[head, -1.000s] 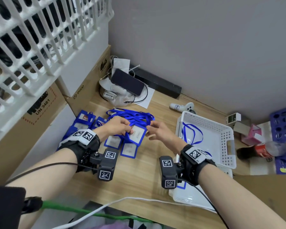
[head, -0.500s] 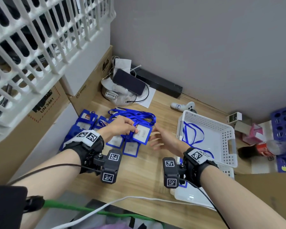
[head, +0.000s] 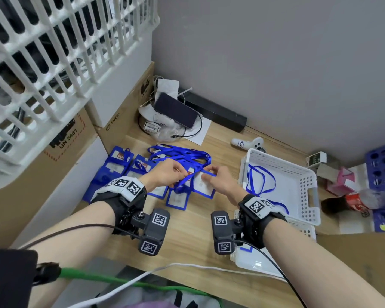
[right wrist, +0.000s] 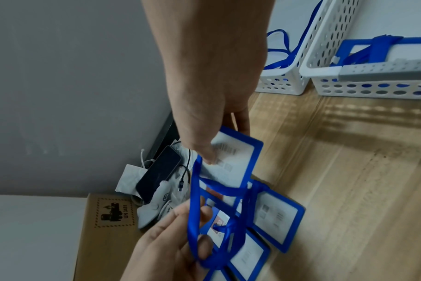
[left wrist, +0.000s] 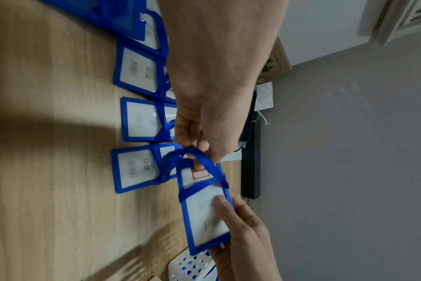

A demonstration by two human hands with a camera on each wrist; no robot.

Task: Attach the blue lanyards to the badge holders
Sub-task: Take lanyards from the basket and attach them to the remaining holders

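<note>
Over the wooden desk: both hands are working just beside the white basket (head: 280, 165), on its left side.
Right hand: the right hand (head: 222, 181) is holding one blue badge holder (left wrist: 204, 214) by its lower end, the thumb pressing flat on the clear front and the other fingers curling behind it.
Left hand: the left hand (head: 165, 174) is pinching the loop of a blue lanyard (right wrist: 195, 199) between thumb and fingertips, at the top edge of the same holder.
Lanyard: the ribbon is passing around the top of the holder; if it is fully threaded, I cannot tell.
Other badge holders (head: 176, 198): they are lying flat on the desk left of the basket, under both hands, with lanyards knotted on them.
Lanyard pile (head: 182, 154): it is lying behind the hands, farther from the basket's near corner.
Inside the basket: one loose lanyard (head: 260, 181) is lying on the bottom.
Second basket (right wrist: 373, 79): it is standing just beside the first, holding a badge holder.
</note>
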